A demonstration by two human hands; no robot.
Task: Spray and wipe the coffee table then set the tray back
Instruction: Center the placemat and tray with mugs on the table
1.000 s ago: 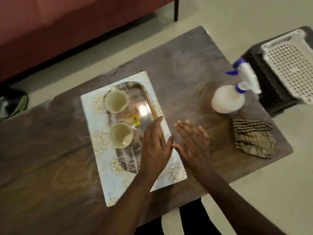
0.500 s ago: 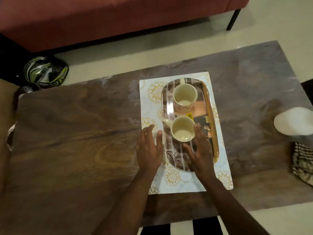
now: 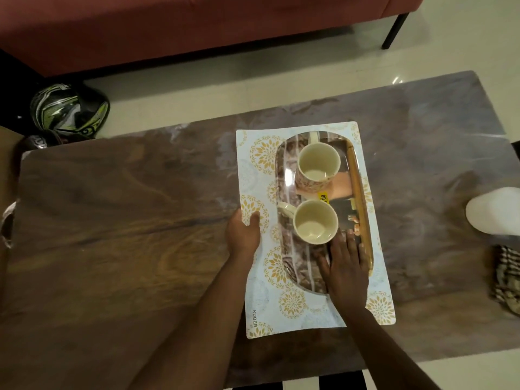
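A shiny oval tray (image 3: pixel 289 175) with two cream cups (image 3: pixel 319 163) (image 3: pixel 315 222) lies on a white placemat (image 3: pixel 253 175) with gold flowers, on the brown coffee table (image 3: pixel 126 220). My left hand (image 3: pixel 243 235) grips the mat's left edge, thumb on top. My right hand (image 3: pixel 344 266) lies flat with straight fingers on the tray's near end, just below the nearer cup. At the right frame edge stand the white spray bottle (image 3: pixel 495 211) and, nearer me, the checked cloth (image 3: pixel 506 277), both cut off.
A red sofa (image 3: pixel 168 23) runs along the far side, with a strip of pale floor between it and the table. A black-and-green helmet (image 3: pixel 67 111) lies on the floor at the far left.
My left hand has moved from flat beside the tray to gripping the mat's left edge. My right hand slid a little nearer on the tray. The view shifted closer.
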